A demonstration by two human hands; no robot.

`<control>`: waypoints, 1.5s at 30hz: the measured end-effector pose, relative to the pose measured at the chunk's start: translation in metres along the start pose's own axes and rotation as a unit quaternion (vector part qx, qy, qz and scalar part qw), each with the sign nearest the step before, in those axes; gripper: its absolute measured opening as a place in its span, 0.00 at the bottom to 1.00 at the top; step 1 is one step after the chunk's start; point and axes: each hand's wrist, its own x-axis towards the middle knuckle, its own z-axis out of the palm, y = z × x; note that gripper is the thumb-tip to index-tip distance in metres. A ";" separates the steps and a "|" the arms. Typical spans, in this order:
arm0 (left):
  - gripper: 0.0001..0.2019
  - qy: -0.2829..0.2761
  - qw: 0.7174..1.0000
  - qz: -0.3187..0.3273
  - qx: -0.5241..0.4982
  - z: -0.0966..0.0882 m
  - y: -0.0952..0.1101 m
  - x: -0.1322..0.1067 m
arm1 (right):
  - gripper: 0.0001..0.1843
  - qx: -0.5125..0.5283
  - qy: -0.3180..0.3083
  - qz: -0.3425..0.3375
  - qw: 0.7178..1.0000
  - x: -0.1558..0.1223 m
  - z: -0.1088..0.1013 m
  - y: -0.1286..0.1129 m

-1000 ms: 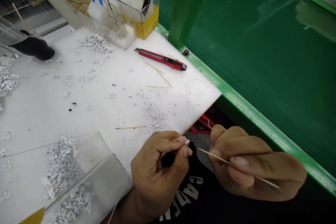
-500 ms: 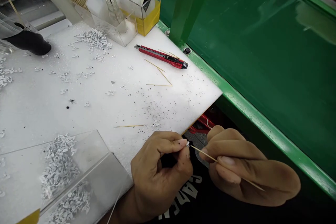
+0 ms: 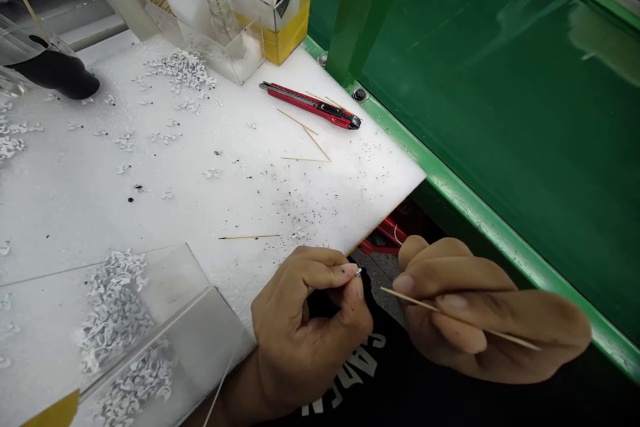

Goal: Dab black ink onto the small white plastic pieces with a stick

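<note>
Pinching a thin, straight wooden stick [image 3: 417, 303], the right hand [image 3: 493, 307] curls.

white work surface [image 3: 190, 213]: here it is, stretching from the left to a corner on the right.
red cutter [image 3: 310, 105]: there, far right, lying aslant, thin sticks [image 3: 306, 159] strewn to either side.
lone stick [image 3: 249, 237]: nearer now, lying flat, left to right.
dark specks [image 3: 295, 217]: a whole spray of them, thickest toward the right corner.
far pile [image 3: 185, 72]: tiny white pieces heaped up, strays spilling out nearer.
clear tray [image 3: 250, 61]: at the far side, just beside a yellow-based box [image 3: 295, 30].
clear box [image 3: 213, 320]: near left, more white pieces showing through.
black rounded object [image 3: 57, 73]: far left.
</note>
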 end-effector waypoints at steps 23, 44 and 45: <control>0.09 0.042 0.998 -0.014 -0.032 0.001 0.002 -0.001 | 0.11 0.028 0.080 -0.115 0.990 0.014 0.034 0.007; 0.08 0.037 0.999 0.025 -0.011 0.000 -0.002 0.000 | 0.17 0.018 0.099 -0.135 0.986 0.014 0.048 -0.008; 0.08 0.038 0.999 0.023 -0.010 0.000 -0.002 0.000 | 0.17 0.018 0.094 -0.136 0.986 0.014 0.047 -0.008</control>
